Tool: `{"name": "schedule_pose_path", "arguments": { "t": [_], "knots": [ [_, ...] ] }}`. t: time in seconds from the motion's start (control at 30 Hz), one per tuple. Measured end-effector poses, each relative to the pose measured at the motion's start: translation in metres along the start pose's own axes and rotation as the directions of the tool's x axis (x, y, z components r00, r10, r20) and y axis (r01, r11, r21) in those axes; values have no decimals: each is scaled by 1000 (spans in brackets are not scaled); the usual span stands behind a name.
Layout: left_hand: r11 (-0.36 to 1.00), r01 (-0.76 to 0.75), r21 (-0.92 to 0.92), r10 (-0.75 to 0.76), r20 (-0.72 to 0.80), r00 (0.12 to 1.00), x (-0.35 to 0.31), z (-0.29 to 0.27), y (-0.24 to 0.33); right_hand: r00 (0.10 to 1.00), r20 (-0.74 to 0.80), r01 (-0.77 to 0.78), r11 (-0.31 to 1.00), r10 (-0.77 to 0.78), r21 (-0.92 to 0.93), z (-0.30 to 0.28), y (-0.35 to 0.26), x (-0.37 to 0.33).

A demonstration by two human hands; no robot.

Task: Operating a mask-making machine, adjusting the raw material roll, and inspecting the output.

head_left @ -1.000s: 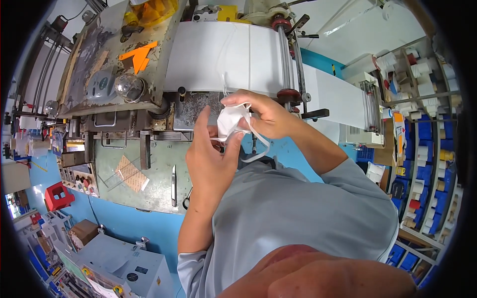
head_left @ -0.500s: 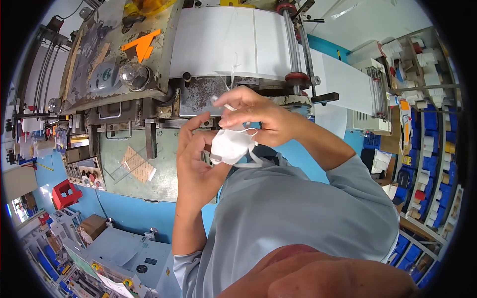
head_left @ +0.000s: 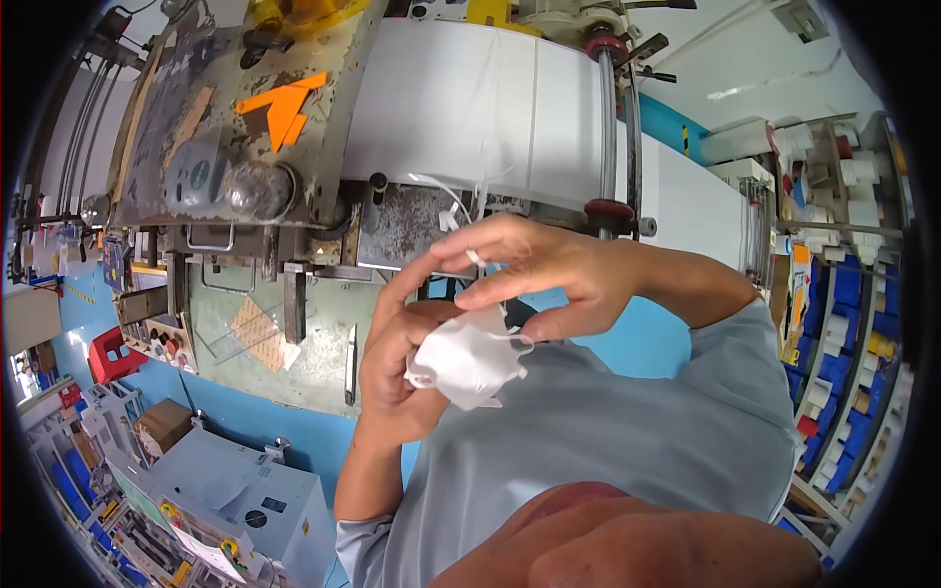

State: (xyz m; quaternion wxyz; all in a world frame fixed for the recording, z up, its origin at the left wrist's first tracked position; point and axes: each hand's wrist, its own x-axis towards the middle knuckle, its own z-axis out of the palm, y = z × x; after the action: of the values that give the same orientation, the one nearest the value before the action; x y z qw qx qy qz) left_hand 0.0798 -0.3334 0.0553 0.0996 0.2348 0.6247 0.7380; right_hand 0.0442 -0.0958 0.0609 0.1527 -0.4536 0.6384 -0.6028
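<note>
A crumpled white piece of thin sheet material [head_left: 469, 358], with small tabs and strips along its edge, is gripped in my left hand [head_left: 397, 377]. Its exact kind does not show. Over it reaches my right hand [head_left: 559, 284], fingers stretched and thumb apart, with the index fingertip at the piece's upper edge. A narrow white strip lies by the right thumb. One small white scrap [head_left: 476, 258] shows at the right fingers, and another scrap [head_left: 449, 218] hangs beyond them on a thin strand near the machine's edge.
Ahead, a white sheet web [head_left: 441, 108] runs beneath a roller [head_left: 608, 127]. A worn metal machine plate [head_left: 225, 127] at left carries orange pieces [head_left: 284, 108] and a clear knob [head_left: 260, 188]. Below it is a greenish work surface [head_left: 245, 363]. Shelves with blue bins [head_left: 833, 372] stand at right.
Both hands and the white piece have come lower in the view, nearer my body. My right thumb has come into sight, its fingers more spread. The view has shifted slightly.
</note>
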Motion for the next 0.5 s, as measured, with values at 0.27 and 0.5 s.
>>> {"name": "schedule_pose_path", "arguments": {
  "t": [0.27, 0.5],
  "knots": [
    [872, 21, -489, -119, -171, 978, -14, -17, 0, 953, -269, -245, 878, 140, -411, -77, 28, -4],
    [888, -47, -458, -71, -236, 969, -32, -35, -15, 994, -88, 51, 984, -66, -169, -16, 45, 52]
  ]
}}
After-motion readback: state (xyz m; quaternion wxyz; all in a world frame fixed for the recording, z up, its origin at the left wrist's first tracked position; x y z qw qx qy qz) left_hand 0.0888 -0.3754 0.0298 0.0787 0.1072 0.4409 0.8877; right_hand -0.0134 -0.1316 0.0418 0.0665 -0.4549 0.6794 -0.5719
